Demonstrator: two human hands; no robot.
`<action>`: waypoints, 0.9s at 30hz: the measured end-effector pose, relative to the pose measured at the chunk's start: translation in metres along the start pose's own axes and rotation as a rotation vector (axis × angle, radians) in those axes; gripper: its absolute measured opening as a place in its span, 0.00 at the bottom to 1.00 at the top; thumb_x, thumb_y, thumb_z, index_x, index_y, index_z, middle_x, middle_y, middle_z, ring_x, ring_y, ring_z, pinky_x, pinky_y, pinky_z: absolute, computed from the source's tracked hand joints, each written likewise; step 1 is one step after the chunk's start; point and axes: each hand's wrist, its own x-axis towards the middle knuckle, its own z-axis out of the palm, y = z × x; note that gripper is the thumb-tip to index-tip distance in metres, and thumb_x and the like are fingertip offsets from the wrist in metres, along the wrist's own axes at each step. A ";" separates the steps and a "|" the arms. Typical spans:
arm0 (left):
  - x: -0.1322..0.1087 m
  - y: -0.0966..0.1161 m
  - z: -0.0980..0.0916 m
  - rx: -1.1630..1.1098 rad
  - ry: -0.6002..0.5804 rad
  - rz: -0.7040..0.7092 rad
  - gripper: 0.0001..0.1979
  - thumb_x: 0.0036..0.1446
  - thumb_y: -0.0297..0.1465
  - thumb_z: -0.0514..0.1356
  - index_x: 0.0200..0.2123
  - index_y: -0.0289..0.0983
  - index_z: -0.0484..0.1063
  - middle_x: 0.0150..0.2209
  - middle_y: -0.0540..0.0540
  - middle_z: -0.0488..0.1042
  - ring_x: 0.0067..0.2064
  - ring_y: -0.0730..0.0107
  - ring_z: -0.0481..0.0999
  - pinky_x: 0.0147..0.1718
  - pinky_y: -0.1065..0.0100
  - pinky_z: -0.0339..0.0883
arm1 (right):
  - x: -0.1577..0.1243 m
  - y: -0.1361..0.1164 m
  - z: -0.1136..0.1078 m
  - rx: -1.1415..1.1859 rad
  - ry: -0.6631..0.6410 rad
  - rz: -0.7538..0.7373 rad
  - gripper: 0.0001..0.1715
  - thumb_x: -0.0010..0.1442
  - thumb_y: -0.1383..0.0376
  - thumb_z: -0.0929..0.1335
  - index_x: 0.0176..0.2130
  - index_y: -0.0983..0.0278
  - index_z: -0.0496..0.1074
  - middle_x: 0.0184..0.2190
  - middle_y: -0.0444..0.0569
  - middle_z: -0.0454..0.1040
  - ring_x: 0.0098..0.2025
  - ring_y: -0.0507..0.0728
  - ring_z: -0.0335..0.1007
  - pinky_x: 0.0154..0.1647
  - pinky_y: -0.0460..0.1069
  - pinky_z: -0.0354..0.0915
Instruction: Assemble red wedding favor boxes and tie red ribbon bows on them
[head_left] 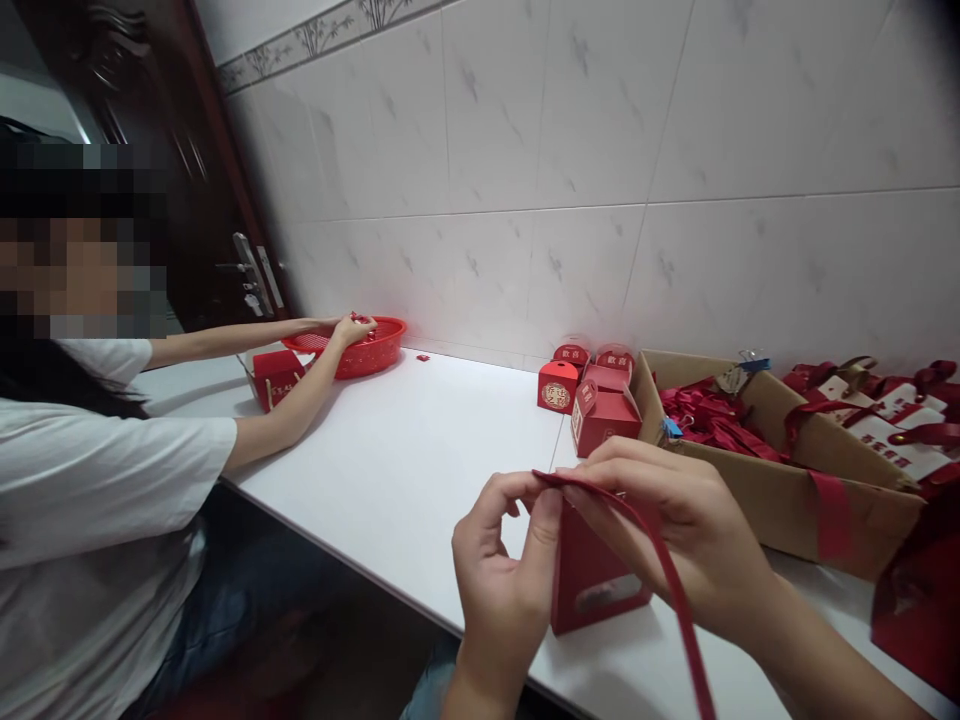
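Observation:
Between my hands runs a dark red ribbon (670,570), its long end hanging down toward the table's front edge. My left hand (504,570) pinches the ribbon's short end between thumb and forefinger. Close beside it, my right hand (675,510) has its thumb and fingers closed on the same ribbon. Just below stands a red gift box (596,575) on the white table, upright, with a pale oval patch on its side. My right hand hides much of the box's top, so I cannot tell whether the ribbon passes through it.
Several red boxes (606,420) stand near the wall. A cardboard carton (795,510) of red ribbons sits at right, with finished-looking ribboned boxes (892,420) behind it. At left a co-worker's hands (352,328) reach over a red plastic basket (379,350), near another red box (274,375).

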 end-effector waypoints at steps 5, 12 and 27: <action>0.001 0.000 -0.006 -0.123 -0.097 -0.048 0.03 0.58 0.29 0.59 0.35 0.39 0.72 0.33 0.49 0.73 0.36 0.71 0.72 0.38 0.71 0.65 | -0.001 -0.004 -0.006 0.054 -0.082 -0.008 0.15 0.58 0.72 0.66 0.44 0.61 0.74 0.32 0.49 0.73 0.32 0.51 0.71 0.30 0.44 0.68; 0.005 0.001 -0.012 -0.132 -0.217 -0.059 0.03 0.59 0.29 0.57 0.36 0.39 0.71 0.32 0.49 0.71 0.35 0.72 0.70 0.37 0.71 0.65 | 0.001 -0.009 -0.017 0.113 -0.212 0.065 0.20 0.57 0.77 0.64 0.45 0.57 0.74 0.41 0.48 0.73 0.41 0.52 0.71 0.39 0.45 0.69; 0.006 0.005 -0.015 -0.002 -0.348 0.205 0.09 0.57 0.21 0.56 0.37 0.40 0.70 0.31 0.49 0.69 0.34 0.72 0.70 0.34 0.70 0.64 | 0.000 -0.005 -0.024 0.658 -0.304 0.601 0.07 0.55 0.64 0.71 0.36 0.64 0.72 0.32 0.45 0.71 0.34 0.50 0.69 0.34 0.44 0.69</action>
